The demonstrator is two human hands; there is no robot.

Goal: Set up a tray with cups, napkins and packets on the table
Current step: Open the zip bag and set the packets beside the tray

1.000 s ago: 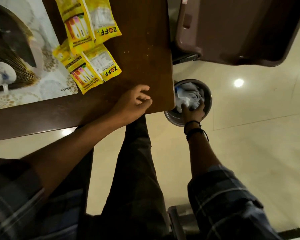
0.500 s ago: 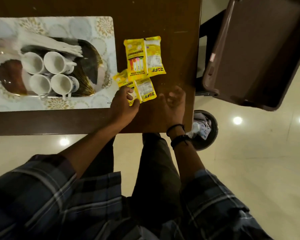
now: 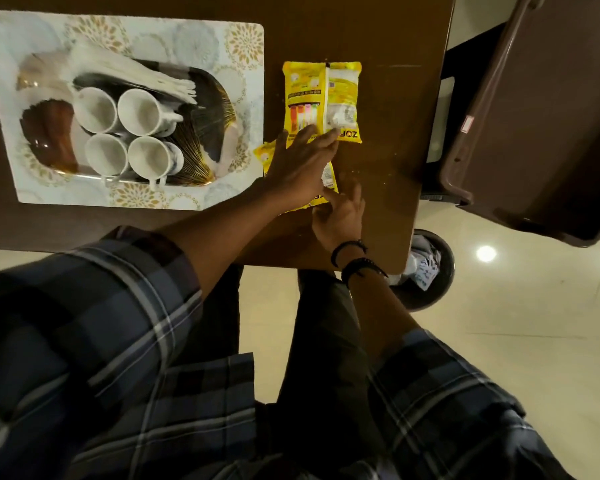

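At table's near right corner: left hand point(image 3: 300, 164) spread flat over near yellow packet point(image 3: 328, 178); right hand point(image 3: 340, 216) loosely open at 5 o'clock, touching its edge. Far packet point(image 3: 321, 98) at 12 o'clock. Packets probably light, limp, slick: pinch at sealed edge. Tray point(image 3: 208, 98) with cups point(image 3: 142, 112) at 9 o'clock.

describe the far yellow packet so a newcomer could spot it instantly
Start at the patterned placemat holding the tray of four white cups; look just right of it on the brown table. The far packet lies flat and fully visible, while the near packet is mostly hidden under the left hand.
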